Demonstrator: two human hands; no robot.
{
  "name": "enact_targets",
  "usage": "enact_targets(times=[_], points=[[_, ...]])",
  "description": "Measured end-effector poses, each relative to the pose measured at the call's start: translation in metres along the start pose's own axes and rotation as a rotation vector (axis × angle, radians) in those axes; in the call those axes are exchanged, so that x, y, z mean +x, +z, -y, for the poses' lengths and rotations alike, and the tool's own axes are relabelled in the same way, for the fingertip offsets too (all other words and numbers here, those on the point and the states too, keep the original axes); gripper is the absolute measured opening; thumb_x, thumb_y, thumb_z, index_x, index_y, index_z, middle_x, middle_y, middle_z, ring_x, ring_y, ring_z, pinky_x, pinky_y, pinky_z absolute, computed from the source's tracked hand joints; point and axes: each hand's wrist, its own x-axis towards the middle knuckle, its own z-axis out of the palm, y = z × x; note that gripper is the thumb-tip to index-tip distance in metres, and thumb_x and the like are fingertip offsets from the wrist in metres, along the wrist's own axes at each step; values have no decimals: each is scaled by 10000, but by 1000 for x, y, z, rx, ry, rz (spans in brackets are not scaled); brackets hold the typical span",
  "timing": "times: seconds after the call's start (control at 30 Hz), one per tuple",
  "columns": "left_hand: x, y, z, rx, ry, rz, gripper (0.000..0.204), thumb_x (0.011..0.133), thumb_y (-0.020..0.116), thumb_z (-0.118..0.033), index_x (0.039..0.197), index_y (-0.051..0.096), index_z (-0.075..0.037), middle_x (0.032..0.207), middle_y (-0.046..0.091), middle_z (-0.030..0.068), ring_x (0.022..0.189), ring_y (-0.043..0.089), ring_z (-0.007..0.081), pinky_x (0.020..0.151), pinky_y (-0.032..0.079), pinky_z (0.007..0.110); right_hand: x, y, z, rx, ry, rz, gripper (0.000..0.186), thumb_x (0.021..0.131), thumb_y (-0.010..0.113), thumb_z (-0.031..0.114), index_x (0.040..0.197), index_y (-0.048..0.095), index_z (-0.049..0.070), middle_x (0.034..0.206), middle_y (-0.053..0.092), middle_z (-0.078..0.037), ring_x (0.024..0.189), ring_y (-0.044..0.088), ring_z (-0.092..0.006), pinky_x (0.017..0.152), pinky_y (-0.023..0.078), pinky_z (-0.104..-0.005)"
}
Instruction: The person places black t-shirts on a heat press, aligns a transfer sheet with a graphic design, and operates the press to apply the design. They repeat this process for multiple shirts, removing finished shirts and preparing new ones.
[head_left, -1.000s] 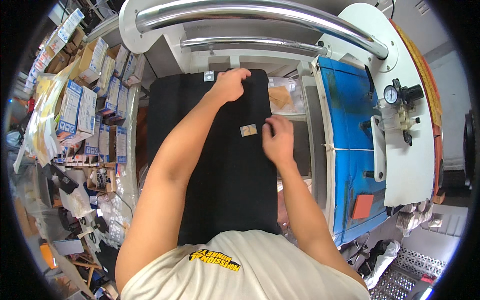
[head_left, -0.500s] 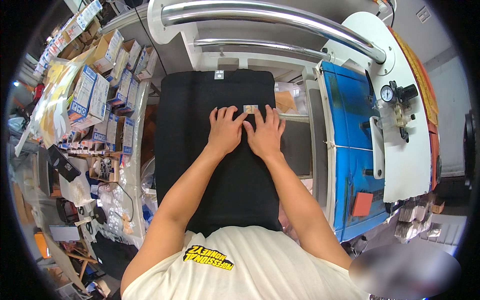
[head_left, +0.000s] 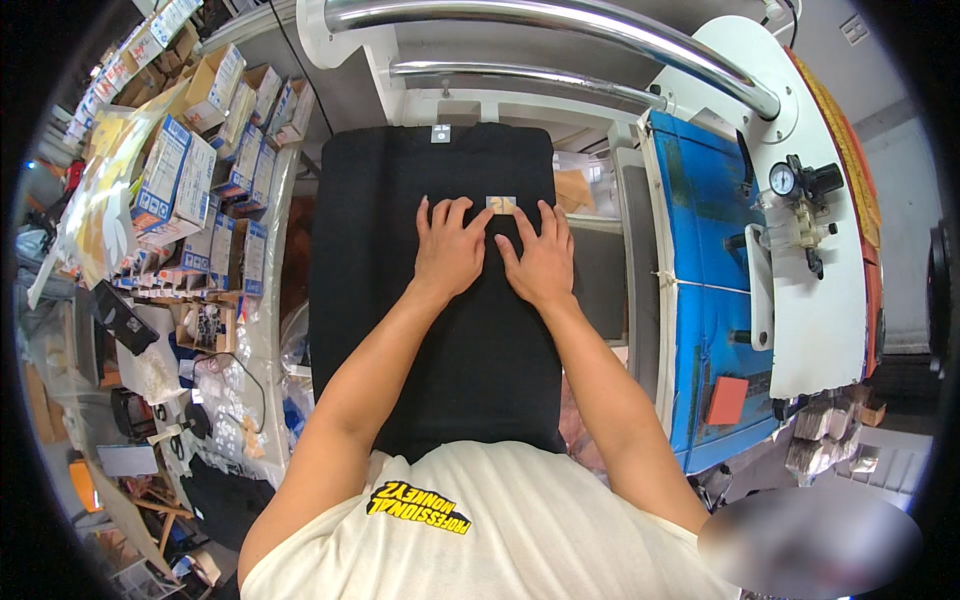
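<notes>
A black garment [head_left: 400,190] lies flat on a long platen, a small pale label [head_left: 440,133] showing at its far end. On the cloth, toward the right, rests a small, shiny rectangular patch of transfer film [head_left: 501,203] with a light brownish mark. My left hand [head_left: 447,250] is palm down on the black cloth with fingers spread, its index fingertip at the patch's left edge. My right hand [head_left: 541,256] also lies open, its index fingertip by the patch's lower right corner and its thumb stretched toward my left hand.
Chrome bars [head_left: 550,45] of a heat press cross beyond the platen. To the right are a blue-covered platen [head_left: 710,230], a red block [head_left: 726,400] and a pressure gauge [head_left: 782,180]. Cardboard boxes [head_left: 172,180] and a cluttered table [head_left: 262,330] stand at the left.
My right hand has shifted slightly to the right, widening the gap between my thumb and my left hand. The patch stays in about the same place on the cloth.
</notes>
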Motion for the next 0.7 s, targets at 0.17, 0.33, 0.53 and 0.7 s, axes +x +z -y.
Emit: enact_targets(times=[0.17, 0.33, 0.53, 0.7], points=[[-2, 0, 1, -3, -4, -15, 374, 915, 654, -169, 1288, 666, -145, 1298, 556, 127, 1276, 492, 344, 1164, 251, 690, -1, -2, 3, 29, 17, 2, 537, 977, 603, 458, 1426, 582, 166, 1547, 408, -215, 1476, 299, -447, 1169, 314, -586], [-3, 0, 1, -14, -7, -23, 372, 909, 656, -166, 1280, 672, -142, 1304, 557, 133, 1285, 489, 346, 1163, 262, 690, -2, -1, 3, 24, -7, -3, 510, 974, 607, 449, 1411, 591, 187, 1539, 416, -211, 1472, 302, -453, 1145, 351, -591], [-2, -2, 1, -25, -6, -27, 377, 897, 661, -160, 1273, 681, -142, 1299, 562, 134, 1285, 493, 344, 1165, 266, 685, -3, -1, 2, 20, -15, -14, 499, 973, 609, 438, 1404, 596, 187, 1531, 425, -210, 1468, 309, -454, 1133, 369, -591], [-2, -2, 1, -32, -9, -25, 380, 894, 663, -160, 1273, 683, -145, 1297, 564, 134, 1286, 494, 343, 1166, 266, 685, -3, -1, 1, 23, -14, -14, 496, 972, 612, 428, 1406, 595, 189, 1527, 430, -207, 1470, 308, -456, 1132, 371, -591]])
